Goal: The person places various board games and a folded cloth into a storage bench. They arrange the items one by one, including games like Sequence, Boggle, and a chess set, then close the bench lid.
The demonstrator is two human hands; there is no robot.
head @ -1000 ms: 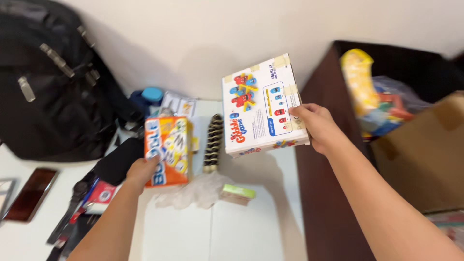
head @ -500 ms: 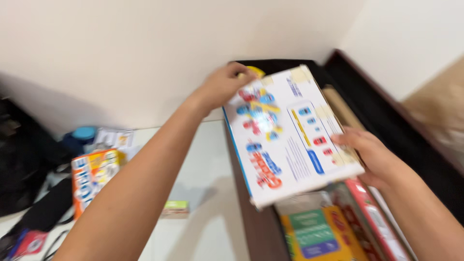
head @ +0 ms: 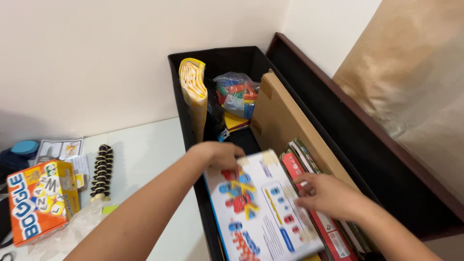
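Game box: a flat white cardboard game box (head: 256,208) with red, blue and yellow cartoon figures and a blue side edge; strips of tan tape at its far corners. It lies face up, tilted, over the near end of the bin at about 6 o'clock in the view.
Left grip: the left hand (head: 220,153) is curled over the box's far-left corner, fingers closed on the edge.
Right grip: the right hand (head: 328,195) rests on the box's right edge, fingers bent and pressing it; how far they wrap under it cannot be told.
Bin: a black fabric storage bin (head: 186,116) with straight walls, running from 12 to 6 o'clock.
Inside the bin: a rolled yellow-and-white mat (head: 194,92) upright at 12 o'clock, a clear bag of coloured pieces (head: 236,93) just beside it, a brown cardboard sheet (head: 282,121) leaning along the right wall, and red and green box spines (head: 302,166) standing on edge under the right hand.
Tabletop: a white tabletop (head: 145,150) at 9 o'clock carries an orange word-game carton (head: 38,205), a black-and-cream bendy tripod (head: 100,172) and papers.
Room: a plain cream wall (head: 96,58) behind; a dark brown wooden frame (head: 367,140) at 3 o'clock beside the bin.
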